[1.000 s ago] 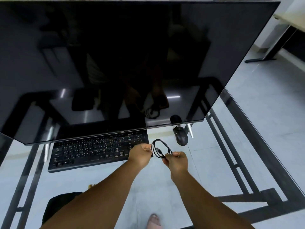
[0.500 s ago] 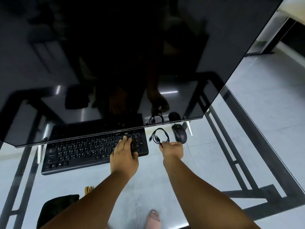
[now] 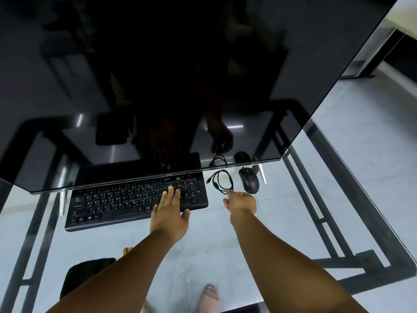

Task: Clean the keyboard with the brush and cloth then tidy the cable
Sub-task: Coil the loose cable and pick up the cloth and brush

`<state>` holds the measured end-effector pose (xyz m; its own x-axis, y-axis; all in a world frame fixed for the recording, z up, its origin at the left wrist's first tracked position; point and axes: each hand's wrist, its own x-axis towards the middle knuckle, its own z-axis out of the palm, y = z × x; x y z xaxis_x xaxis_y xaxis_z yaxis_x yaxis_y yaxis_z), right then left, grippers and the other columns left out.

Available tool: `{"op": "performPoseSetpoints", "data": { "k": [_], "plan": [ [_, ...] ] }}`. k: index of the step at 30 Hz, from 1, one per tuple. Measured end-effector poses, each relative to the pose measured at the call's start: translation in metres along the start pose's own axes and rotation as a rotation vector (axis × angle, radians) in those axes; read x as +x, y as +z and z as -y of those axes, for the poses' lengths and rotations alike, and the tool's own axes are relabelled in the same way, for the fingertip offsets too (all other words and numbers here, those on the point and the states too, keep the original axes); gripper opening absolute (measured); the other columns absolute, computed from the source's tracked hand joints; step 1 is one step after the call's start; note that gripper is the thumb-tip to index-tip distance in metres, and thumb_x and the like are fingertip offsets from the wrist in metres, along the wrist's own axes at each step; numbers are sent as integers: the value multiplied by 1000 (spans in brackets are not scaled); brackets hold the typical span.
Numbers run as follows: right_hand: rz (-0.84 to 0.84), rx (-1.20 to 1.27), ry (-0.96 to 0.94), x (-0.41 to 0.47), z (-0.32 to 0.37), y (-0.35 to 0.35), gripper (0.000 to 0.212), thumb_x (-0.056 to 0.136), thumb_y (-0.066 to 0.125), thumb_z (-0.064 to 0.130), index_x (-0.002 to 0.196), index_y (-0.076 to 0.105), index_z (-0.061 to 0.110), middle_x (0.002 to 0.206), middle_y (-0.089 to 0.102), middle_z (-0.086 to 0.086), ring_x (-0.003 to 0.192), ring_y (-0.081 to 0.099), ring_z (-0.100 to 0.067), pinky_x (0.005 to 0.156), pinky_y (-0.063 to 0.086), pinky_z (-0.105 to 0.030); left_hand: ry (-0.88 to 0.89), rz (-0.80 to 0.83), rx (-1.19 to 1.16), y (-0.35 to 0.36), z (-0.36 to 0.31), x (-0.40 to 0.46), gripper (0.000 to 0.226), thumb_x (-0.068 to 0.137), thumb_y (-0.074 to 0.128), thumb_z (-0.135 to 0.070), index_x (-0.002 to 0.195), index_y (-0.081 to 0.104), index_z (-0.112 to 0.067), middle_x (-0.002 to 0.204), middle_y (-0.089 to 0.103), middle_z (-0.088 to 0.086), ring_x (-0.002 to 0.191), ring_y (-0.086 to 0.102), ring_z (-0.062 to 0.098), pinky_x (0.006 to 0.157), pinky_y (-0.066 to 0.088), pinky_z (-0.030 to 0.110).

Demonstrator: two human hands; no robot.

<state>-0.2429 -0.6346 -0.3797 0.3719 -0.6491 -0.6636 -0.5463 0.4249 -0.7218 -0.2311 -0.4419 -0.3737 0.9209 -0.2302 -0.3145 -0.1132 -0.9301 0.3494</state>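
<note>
Keyboard (image 3: 135, 199): left hand (image 3: 169, 213) flat on right keys, fingers straight. Coiled cable (image 3: 220, 181): right hand (image 3: 241, 202) at near edge, grip unclear. Mouse (image 3: 249, 182) beside.

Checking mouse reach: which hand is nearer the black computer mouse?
Right. The right hand sits just in front of the black computer mouse, beside the coiled black cable. The left hand rests on the black keyboard, farther left.

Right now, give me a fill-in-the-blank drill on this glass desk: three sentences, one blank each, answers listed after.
1. The left hand rests flat on the black ____.
2. The coiled black cable lies between the black keyboard and the black computer ____.
3. The right hand touches the near edge of the coiled ____.

Missing words: keyboard; mouse; cable
</note>
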Motion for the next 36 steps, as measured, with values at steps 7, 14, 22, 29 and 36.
{"op": "performPoseSetpoints", "data": {
  "k": [7, 14, 22, 29, 36],
  "plan": [
    [-32, -108, -101, -24, -12, 1, 18, 82, 68, 22, 73, 53, 17, 73, 64, -4, 80, 70, -29, 58, 47, -29, -11, -75, -44, -10, 22, -18, 66, 100, 39, -40, 155, 11, -18, 164, 1, -2, 150, -1, 16, 120, 11, 38],
    [99, -176, -169, -81, -42, 29, 18, 84, 67, 18, 73, 53, 16, 68, 63, -1, 63, 70, -21, 62, 55, -33, -65, -139, -70, -28, 91, -54, 66, 100, 40, -37, 155, 12, -17, 164, 5, -2, 150, 1, 16, 120, 11, 37],
    [463, -497, -171, -152, -97, 74, 14, 85, 69, 16, 81, 59, 8, 75, 67, -10, 51, 65, -17, 68, 60, -37, -283, -161, -114, -46, 173, -103, 79, 91, 56, -45, 154, 17, -17, 162, 17, 3, 148, 17, 23, 118, 20, 44],
    [598, -936, -241, -180, -120, 94, 29, 80, 77, 27, 67, 57, 11, 79, 74, -17, 65, 74, -26, 73, 63, -40, -457, -148, -243, -49, 217, -127, 89, 75, 75, -53, 143, 35, -12, 144, 37, 13, 133, 36, 33, 109, 35, 46],
    [563, -1095, -259, -190, -125, 103, 27, 69, 83, 27, 73, 63, 10, 75, 73, -10, 61, 74, -22, 71, 63, -38, -497, 40, -365, -49, 222, -134, 65, 73, 78, -50, 115, 49, -11, 108, 61, 6, 99, 60, 25, 78, 49, 33]
  ]
}}
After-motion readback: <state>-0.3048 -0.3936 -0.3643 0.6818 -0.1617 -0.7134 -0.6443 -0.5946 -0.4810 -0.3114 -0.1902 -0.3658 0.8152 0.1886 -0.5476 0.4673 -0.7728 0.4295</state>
